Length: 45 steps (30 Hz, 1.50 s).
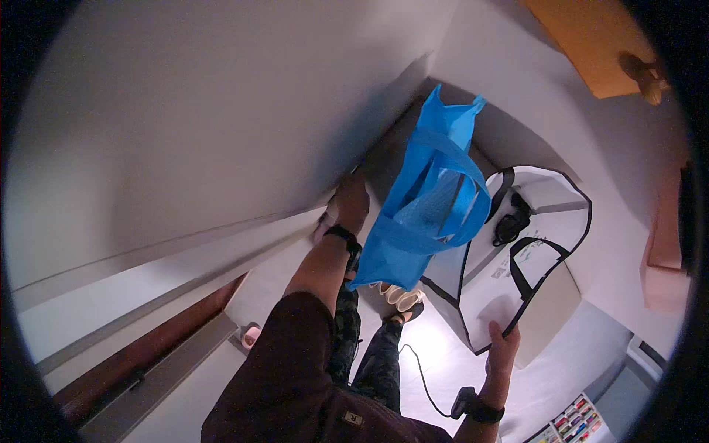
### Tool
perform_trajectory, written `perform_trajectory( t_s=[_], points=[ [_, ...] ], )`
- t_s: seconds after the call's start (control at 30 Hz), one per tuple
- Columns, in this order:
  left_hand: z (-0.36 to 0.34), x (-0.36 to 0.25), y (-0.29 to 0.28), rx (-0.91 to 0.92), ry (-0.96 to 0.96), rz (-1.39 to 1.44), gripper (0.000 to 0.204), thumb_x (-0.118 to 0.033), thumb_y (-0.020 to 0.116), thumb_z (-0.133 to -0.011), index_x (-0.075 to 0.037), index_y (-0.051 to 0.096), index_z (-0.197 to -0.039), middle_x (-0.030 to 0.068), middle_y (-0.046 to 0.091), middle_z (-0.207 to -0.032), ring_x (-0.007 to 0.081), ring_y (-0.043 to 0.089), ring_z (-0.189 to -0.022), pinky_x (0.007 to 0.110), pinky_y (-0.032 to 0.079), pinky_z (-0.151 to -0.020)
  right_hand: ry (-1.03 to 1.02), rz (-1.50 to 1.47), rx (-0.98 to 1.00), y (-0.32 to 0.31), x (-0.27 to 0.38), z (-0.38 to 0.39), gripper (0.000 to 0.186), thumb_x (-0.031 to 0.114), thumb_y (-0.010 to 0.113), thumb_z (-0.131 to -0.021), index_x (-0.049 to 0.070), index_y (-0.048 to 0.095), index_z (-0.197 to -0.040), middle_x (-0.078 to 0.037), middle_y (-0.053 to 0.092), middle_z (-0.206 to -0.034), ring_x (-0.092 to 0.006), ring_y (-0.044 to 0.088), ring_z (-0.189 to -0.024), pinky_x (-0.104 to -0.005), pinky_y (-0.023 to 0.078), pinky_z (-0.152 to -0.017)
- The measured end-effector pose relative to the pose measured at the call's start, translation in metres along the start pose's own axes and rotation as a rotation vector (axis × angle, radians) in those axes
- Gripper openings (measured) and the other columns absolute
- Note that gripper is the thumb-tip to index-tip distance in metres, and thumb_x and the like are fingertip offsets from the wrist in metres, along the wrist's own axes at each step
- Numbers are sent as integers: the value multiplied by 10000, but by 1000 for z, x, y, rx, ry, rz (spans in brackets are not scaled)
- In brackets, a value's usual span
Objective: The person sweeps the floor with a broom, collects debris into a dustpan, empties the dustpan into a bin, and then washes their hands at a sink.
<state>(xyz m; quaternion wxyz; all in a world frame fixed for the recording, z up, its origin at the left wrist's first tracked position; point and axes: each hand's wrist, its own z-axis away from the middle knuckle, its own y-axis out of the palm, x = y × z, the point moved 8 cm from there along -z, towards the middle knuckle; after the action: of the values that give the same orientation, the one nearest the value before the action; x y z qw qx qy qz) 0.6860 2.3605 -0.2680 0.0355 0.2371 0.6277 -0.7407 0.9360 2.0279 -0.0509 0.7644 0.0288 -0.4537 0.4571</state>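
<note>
My left hand reaches down between the wall and a blue tote bag; its fingers point away from me, and what they touch is too hidden to make out. The blue bag stands upright with loose handles. Beside it, a large white bag with black trim gapes open, a dark item inside. My right hand grips that white bag's near rim.
Pale walls box in the corner. An orange board juts in at upper right. Below are coiled cream items by my feet, a dark cable, a pink object and a colourful rack at lower right.
</note>
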Motion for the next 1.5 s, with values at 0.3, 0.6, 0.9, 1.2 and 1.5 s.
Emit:
perform_trajectory(
  t_s=[0.3, 0.6, 0.9, 1.2, 1.5],
  points=[
    [-13, -5, 9, -25, -158, -128, 142, -56, 478, -783, -4, 570, -878, 177, 591, -844, 313, 584, -796, 382, 474, -695, -31, 37, -27, -4, -6, -1, 446, 1, 518, -749, -59, 406, -1176, -141, 515, -1081, -233, 499, -966, -314, 389, -858],
    [-21, 15, 37, -5, -3, -134, 138, -71, 481, -783, -12, 606, -788, 161, 607, -815, 282, 590, -816, 368, 477, -699, 34, -4, 39, 4, -7, -3, 470, 40, 538, -753, -77, 392, -1183, -136, 496, -1107, -218, 490, -990, -307, 370, -873],
    [61, -6, -59, -24, -144, 749, 240, -155, 485, -817, 8, 539, -984, 151, 602, -866, 258, 586, -785, 345, 463, -663, -23, 28, 76, 5, 5, 1, 464, 24, 521, -763, -74, 385, -1196, -128, 503, -1107, -209, 493, -989, -302, 370, -871],
    [47, -168, -231, 343, 142, 879, 514, -275, 570, -800, 1, 398, -1198, 154, 564, -1052, 241, 557, -959, 327, 462, -780, 29, -140, 118, 7, 1, 5, 588, -35, 496, -737, 1, 287, -1286, -146, 443, -1178, -239, 459, -1040, -322, 372, -888],
    [18, -187, -246, 131, 295, 252, 470, -33, 474, -741, -62, 411, -1205, 253, 579, -802, 389, 579, -732, 460, 474, -664, -429, 320, 156, 40, 56, -4, 711, -100, 378, -642, 10, 221, -1327, -194, 427, -1223, -291, 454, -1103, -299, 356, -919]
  ],
)
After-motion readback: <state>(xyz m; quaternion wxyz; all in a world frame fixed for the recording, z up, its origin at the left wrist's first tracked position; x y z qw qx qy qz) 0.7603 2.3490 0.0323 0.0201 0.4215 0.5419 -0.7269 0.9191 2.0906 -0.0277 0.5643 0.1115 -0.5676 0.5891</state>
